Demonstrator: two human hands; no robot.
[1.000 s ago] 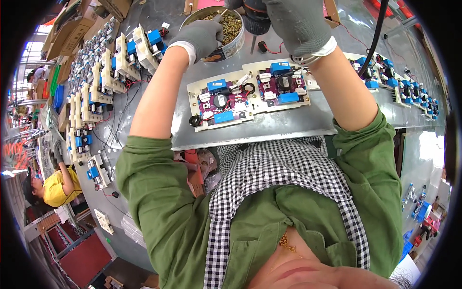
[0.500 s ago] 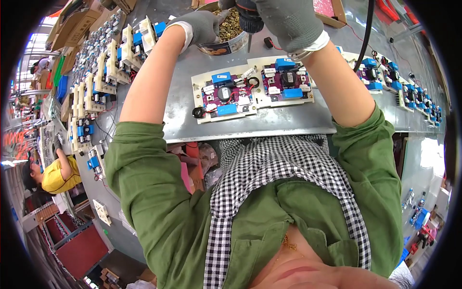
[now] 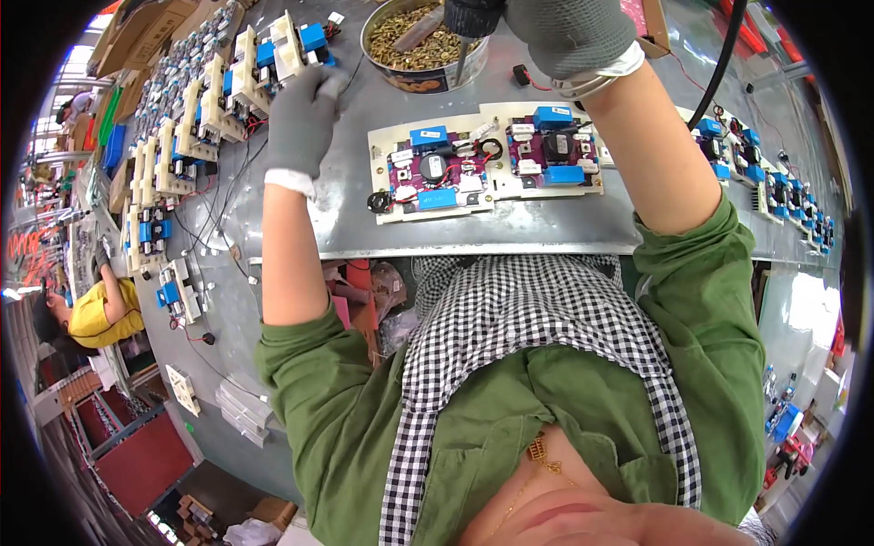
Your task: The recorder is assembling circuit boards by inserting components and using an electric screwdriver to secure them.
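Note:
My right hand [image 3: 575,41], in a grey knit glove, grips a dark electric screwdriver [image 3: 473,18] at the top edge; its bit points down in front of a round tub [image 3: 428,82] of small brass-coloured screws. A flat greyish strip [image 3: 420,30] lies on the screws. To the left, my gloved left hand [image 3: 305,127] is over the table with fingers apart and nothing visible in them. It is nearest the row of white-framed circuit units [image 3: 238,86]. Two joined white frames with purple boards [image 3: 432,173] and blue blocks lie flat before me.
More blue-block boards [image 3: 792,187] extend along the right. A black cable [image 3: 719,68] hangs at upper right. Loose wires [image 3: 214,214] and a white-framed unit [image 3: 179,291] lie at left. A person in a yellow top [image 3: 109,314] works farther left.
My left hand has left the screw tub and moved left and nearer to me, beside the row of white-framed units. My right hand has shifted slightly right with the screwdriver.

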